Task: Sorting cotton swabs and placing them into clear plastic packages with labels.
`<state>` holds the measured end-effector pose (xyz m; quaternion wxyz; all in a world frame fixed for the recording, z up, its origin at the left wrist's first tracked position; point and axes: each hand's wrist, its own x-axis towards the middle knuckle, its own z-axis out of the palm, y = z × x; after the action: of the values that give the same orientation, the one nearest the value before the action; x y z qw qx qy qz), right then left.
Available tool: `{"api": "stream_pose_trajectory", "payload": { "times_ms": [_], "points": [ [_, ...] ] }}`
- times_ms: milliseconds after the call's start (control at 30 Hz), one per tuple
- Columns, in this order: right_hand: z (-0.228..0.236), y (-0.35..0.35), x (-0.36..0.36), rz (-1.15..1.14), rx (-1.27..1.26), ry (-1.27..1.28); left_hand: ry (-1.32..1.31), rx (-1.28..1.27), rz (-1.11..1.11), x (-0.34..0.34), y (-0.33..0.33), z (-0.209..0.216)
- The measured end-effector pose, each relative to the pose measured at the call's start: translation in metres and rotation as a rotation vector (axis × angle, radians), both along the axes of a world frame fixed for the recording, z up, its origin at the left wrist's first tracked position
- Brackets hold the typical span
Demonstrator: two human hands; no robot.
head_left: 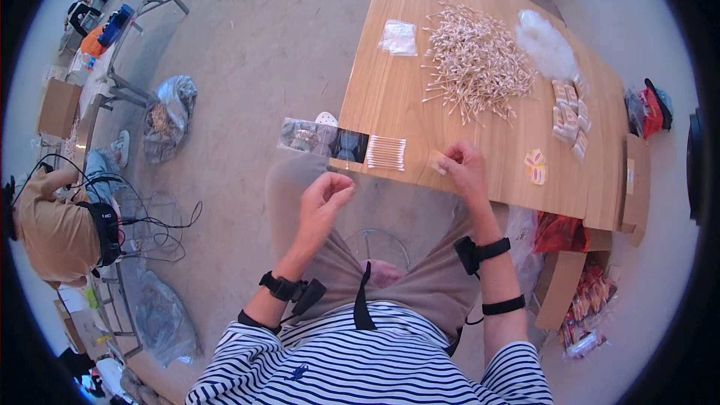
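My right hand [463, 169] is over the front of the wooden table [442, 157], its fingers closed on a small pale paper label [437, 162]. My left hand [327, 196] is held in front of the table edge with its fingertips pinched together; what they hold, if anything, is too small to make out. Between the hands lies a neat row of cotton swabs [386, 154]. To its left, a dark and clear plastic film [326, 140] sticks out past the table's left edge. A few printed labels [535, 168] lie to the right of my right hand.
Farther back are a large heap of loose cotton swabs [478, 60], clear plastic bags [398, 37], a white fluffy pile [546, 45] and several filled packs [571, 118]. A cardboard box [561, 289] stands below the table's right front. Another person [60, 217] sits at far left.
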<state>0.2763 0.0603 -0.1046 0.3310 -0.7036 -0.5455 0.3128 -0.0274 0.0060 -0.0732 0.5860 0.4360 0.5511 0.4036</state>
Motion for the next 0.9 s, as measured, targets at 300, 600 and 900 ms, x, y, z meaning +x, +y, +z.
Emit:
{"api": "stream_pose_trajectory", "payload": {
  "times_ms": [300, 600, 900],
  "points": [
    [0.01, 0.016, -0.076, 0.124, -0.057, 0.419, -0.172, 0.011, -0.008, 0.028, 0.016, -0.01],
    [0.01, 0.025, -0.081, 0.178, 0.007, 0.054, -0.11, -0.027, 0.03, 0.017, 0.011, -0.022],
    [0.022, -0.006, -0.081, 0.584, 0.313, -0.645, -0.142, -0.052, -0.037, 0.028, 0.014, -0.025]
  ]
}}
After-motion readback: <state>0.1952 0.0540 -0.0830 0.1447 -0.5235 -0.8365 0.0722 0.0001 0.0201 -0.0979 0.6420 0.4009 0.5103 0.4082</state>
